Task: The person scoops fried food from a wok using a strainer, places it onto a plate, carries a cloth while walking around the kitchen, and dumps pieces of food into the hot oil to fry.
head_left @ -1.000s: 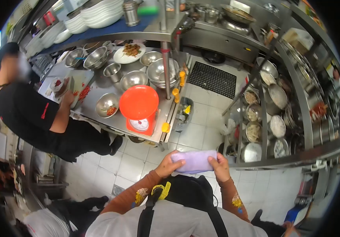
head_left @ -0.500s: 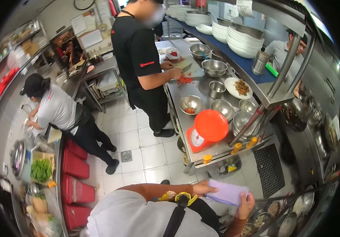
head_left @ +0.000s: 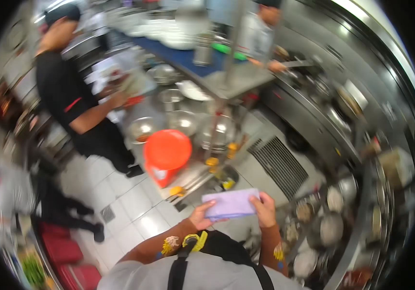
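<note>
The view swung, hands holding rectangular folded cloth.

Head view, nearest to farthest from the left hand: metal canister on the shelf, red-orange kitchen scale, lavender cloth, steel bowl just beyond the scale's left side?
From the left hand:
1. Lavender cloth: in its grip.
2. Red-orange kitchen scale: ahead, slightly left.
3. Steel bowl: past the scale, farther left.
4. Metal canister: far ahead, on the blue shelf.

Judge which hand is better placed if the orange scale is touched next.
Likely the left hand: it holds the lilac cloth by the end nearer the orange scale, while the right hand grips the farther end.
</note>
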Action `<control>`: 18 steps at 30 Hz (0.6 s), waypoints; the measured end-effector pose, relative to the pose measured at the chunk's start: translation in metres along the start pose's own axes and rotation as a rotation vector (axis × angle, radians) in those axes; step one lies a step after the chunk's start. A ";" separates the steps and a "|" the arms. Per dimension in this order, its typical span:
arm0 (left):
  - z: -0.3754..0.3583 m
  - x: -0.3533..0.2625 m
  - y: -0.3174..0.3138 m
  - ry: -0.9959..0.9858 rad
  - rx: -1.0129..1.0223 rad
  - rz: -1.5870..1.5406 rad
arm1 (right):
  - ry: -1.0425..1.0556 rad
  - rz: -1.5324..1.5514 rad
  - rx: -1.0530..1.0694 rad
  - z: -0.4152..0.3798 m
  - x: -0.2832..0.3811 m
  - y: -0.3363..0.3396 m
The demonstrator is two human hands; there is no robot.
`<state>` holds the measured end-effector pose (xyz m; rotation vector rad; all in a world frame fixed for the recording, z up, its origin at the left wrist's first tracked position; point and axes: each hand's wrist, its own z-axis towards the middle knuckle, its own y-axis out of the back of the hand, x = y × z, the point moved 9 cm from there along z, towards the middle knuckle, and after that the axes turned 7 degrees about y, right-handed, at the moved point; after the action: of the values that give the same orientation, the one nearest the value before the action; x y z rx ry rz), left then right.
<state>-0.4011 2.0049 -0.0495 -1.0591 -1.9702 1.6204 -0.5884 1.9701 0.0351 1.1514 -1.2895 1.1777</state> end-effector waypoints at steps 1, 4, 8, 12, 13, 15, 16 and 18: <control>0.008 0.001 -0.004 0.034 0.013 0.027 | 0.011 0.009 -0.030 -0.002 0.004 0.008; 0.039 -0.002 -0.012 0.087 -0.081 0.327 | -0.017 -0.062 -0.082 -0.001 -0.002 0.036; 0.079 -0.003 -0.003 0.180 -0.124 0.443 | -0.004 -0.069 -0.097 0.001 0.009 0.039; 0.118 0.001 -0.016 0.235 -0.106 0.537 | -0.063 0.124 -0.071 0.013 0.015 0.030; 0.130 0.004 -0.018 0.252 -0.097 0.558 | -0.062 0.180 -0.066 0.017 0.012 0.030; 0.159 0.016 -0.025 0.286 -0.075 0.596 | -0.078 0.248 -0.068 0.028 -0.001 0.034; 0.176 0.024 -0.033 0.298 -0.057 0.616 | -0.078 0.278 -0.068 0.036 -0.006 0.040; 0.207 0.040 -0.050 0.335 -0.030 0.651 | -0.078 0.282 -0.124 0.051 -0.012 0.067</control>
<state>-0.5865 1.8943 -0.0635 -1.9833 -1.5101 1.5531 -0.6577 1.9239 0.0189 0.9549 -1.6006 1.2448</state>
